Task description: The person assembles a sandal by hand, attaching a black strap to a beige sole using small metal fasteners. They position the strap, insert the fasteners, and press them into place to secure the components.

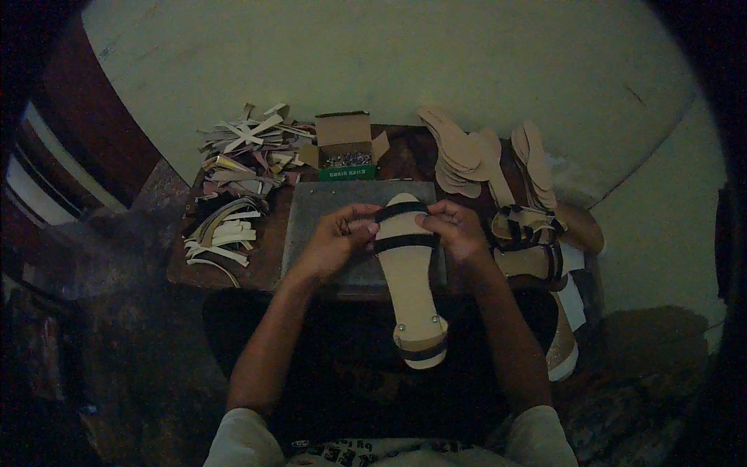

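Note:
A pale tan sandal sole (411, 288) lies lengthwise toward me, its toe end on a grey slab (311, 222) and its heel over my lap. Two black straps cross its front and another wraps the heel. My left hand (336, 237) grips the left edge of the sole at the straps. My right hand (455, 229) pinches the straps on the right edge. Both hands hold the same sandal sole.
A small wooden bench (257, 265) carries the slab. Loose strap strips (233, 183) are heaped at the back left. An open cardboard box of small metal pieces (345, 148) stands behind the slab. Cut insoles (467, 156) and strapped sandals (529, 233) are stacked on the right.

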A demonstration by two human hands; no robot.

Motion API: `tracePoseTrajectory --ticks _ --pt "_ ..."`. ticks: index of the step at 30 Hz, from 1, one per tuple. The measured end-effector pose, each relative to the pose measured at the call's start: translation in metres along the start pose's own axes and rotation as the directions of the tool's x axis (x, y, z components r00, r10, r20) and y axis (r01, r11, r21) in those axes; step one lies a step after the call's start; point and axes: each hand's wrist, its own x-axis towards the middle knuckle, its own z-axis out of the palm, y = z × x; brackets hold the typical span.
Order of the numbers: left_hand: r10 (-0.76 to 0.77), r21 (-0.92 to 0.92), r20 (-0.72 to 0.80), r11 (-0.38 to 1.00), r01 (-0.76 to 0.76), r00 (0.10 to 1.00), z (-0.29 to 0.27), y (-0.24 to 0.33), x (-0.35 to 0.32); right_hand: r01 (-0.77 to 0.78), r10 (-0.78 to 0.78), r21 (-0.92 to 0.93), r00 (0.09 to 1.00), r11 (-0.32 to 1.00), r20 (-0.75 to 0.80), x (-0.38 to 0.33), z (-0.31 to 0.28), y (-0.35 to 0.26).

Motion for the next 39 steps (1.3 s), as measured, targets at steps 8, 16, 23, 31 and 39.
tracePoseTrajectory --ticks 8,16,23,31,39 --pt "-0.031 0.001 -0.014 1.000 0.031 0.999 0.008 0.003 0.001 0.038 -0.037 -0.071 0.999 0.997 0.016 0.001 -0.002 0.003" --pt "-0.090 -0.123 -0.178 0.990 0.069 0.980 0.014 0.014 -0.002 0.049 -0.036 -0.082 0.987 0.995 0.154 -0.004 -0.007 -0.008" --pt "-0.065 -0.060 -0.182 0.997 0.054 0.981 0.009 0.016 -0.002 0.064 -0.047 -0.062 0.970 0.996 0.237 -0.013 -0.005 -0.030" --pt "-0.025 0.003 -0.156 1.000 0.026 0.987 0.007 0.010 0.000 0.294 -0.260 -0.301 0.954 0.907 0.148 -0.004 -0.010 -0.015" --pt "-0.040 0.022 -0.197 0.999 0.045 0.979 0.011 0.018 -0.004 0.166 -0.143 -0.132 0.976 0.977 0.167 -0.006 -0.012 -0.017"
